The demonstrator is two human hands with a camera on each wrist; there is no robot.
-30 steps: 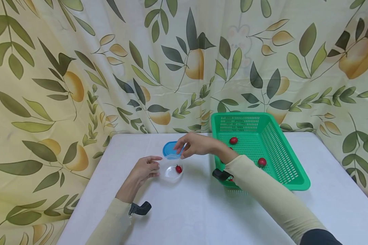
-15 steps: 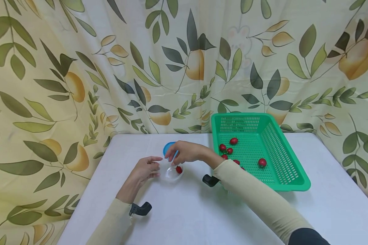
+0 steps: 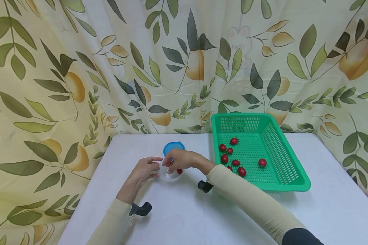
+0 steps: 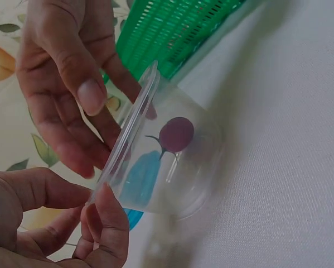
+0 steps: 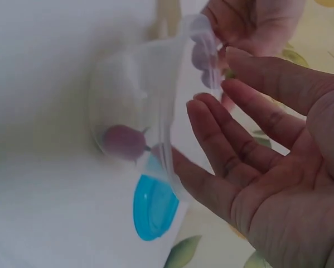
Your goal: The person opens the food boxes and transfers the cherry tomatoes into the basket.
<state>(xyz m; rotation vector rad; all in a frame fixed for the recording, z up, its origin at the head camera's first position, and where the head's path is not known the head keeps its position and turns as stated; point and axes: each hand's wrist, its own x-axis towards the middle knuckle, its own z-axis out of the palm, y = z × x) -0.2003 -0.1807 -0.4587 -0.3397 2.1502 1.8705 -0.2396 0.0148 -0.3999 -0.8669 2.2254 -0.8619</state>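
Note:
On the white table stands a small clear plastic tub [image 5: 139, 78], uncovered. Inside it lies one cherry tomato [image 4: 177, 134] with a green stem. My left hand [image 3: 143, 172] pinches the tub's rim between thumb and fingers on the left side. My right hand [image 3: 182, 160] is over the tub's mouth, fingers loosely extended, nothing between them. In the right wrist view, one of its fingers [image 5: 203, 181] is right at the rim. Behind the tub lies a round blue lid [image 3: 173, 145], partly covered by the right hand in the head view.
A green perforated basket [image 3: 289, 188] stands to the right, close to the right forearm. Several cherry tomatoes [image 3: 241, 171] lie in it, mostly along its left side. A curtain with leaves and fruit [image 3: 141, 68] hangs behind the table [image 3: 184, 217].
My right hand has moved left and down from beside the lid to over the tub, and its forearm no longer covers the basket's tomatoes. My left hand has stayed at the rim.

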